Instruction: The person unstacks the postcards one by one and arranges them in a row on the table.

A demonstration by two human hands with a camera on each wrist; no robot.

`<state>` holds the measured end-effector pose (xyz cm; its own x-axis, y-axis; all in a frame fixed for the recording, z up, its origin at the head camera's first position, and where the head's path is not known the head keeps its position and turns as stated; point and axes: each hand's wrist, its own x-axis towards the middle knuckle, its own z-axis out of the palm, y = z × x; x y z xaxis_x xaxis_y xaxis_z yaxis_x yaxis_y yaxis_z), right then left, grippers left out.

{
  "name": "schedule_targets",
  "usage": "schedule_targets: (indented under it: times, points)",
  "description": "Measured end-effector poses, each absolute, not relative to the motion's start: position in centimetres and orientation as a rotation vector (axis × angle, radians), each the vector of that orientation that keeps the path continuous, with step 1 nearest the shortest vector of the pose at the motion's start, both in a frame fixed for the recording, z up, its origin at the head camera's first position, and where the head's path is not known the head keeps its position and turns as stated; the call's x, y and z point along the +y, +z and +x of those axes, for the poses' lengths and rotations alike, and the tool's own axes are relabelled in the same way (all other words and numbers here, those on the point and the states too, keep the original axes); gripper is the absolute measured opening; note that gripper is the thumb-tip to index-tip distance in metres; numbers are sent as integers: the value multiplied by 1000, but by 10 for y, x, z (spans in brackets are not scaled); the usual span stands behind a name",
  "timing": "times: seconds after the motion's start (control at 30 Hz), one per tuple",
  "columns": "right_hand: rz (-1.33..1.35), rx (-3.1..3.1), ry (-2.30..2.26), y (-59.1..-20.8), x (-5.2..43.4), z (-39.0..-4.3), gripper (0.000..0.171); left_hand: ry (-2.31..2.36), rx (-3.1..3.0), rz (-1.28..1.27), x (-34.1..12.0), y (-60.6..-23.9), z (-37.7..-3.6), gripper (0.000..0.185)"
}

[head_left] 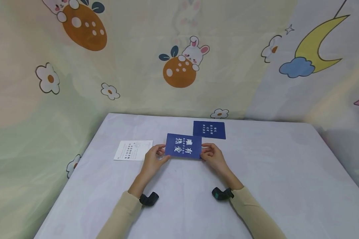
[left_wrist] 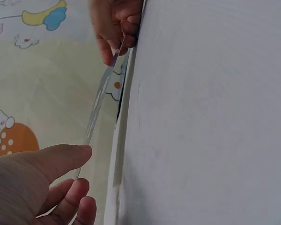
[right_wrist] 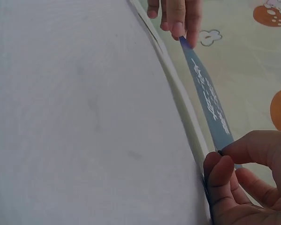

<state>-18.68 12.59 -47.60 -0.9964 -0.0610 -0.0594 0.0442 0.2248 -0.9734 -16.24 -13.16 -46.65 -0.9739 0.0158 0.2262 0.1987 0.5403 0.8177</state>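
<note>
A dark blue card [head_left: 183,146] with white characters is held up between both hands over the table. My left hand [head_left: 153,158] pinches its left edge between thumb and fingers. At the opposite edge my right hand [head_left: 214,157] grips the card the same way. Seen nearly edge-on, the card [left_wrist: 96,110] spans from hand to hand in the left wrist view. Its lettered face shows at a slant in the right wrist view, where the right thumb and fingers [right_wrist: 223,171] close on its near end.
Behind the held card lies another blue card [head_left: 209,129] with white characters. A white printed card [head_left: 131,150] lies left of the left hand. The white-covered table [head_left: 272,159] ends at a cloth backdrop [head_left: 131,59] printed with rabbits, oranges and flowers.
</note>
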Motion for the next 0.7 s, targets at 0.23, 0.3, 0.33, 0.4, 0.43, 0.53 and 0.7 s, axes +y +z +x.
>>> schedule_targets:
  times: [0.23, 0.3, 0.33, 0.4, 0.43, 0.53, 0.7]
  points:
    - [-22, 2406, -1859, -476, 112, -187, 40, -1325, -2612, -162, -144, -467, -159, 46]
    - [-43, 2423, -1845, -476, 109, -186, 40, -1318, -2622, -147, -147, -467, -158, 46]
    - [-52, 2425, -1843, -476, 108, -186, 39, -1316, -2624, -144, -148, -467, -157, 46]
    - [-69, 2422, -1847, -476, 106, -186, 38, -1314, -2625, -142, -151, -468, -157, 46]
    - [-74, 2417, -1851, -476, 105, -186, 38, -1308, -2626, -142, -153, -468, -157, 46]
    - [-70, 2408, -1853, -475, 101, -186, 37, -1284, -2631, -135, -157, -470, -155, 47]
    - [-59, 2399, -1842, -474, 95, -186, 37, -1205, -2656, -103, -163, -473, -153, 46]
